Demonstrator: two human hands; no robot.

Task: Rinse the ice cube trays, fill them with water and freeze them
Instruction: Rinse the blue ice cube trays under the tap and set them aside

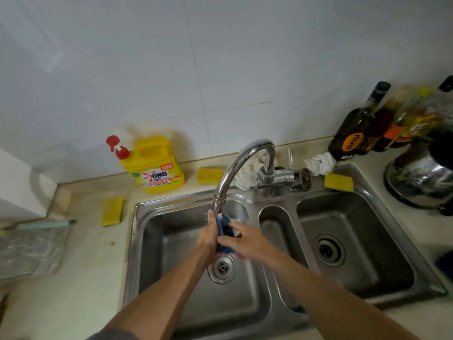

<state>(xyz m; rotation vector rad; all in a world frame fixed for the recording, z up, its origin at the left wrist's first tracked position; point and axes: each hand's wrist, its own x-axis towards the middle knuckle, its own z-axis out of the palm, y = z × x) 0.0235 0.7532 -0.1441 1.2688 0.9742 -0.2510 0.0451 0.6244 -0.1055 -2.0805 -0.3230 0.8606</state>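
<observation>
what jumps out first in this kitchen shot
The left hand and right hand grip a dark blue plastic ice cube tray under the curved chrome faucet, over the left basin of the stainless steel double sink. Next, the bright yellow detergent jug with a red pump stands by the wall, back left.

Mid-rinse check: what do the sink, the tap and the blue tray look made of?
Sink: apparently brushed stainless steel, dull grey with soft reflections. Tap: polished chromed metal, bright mirror highlights. Blue tray: dark, matte, likely plastic or silicone; the left hand and right hand grip it and hide most, so unsure.
</observation>
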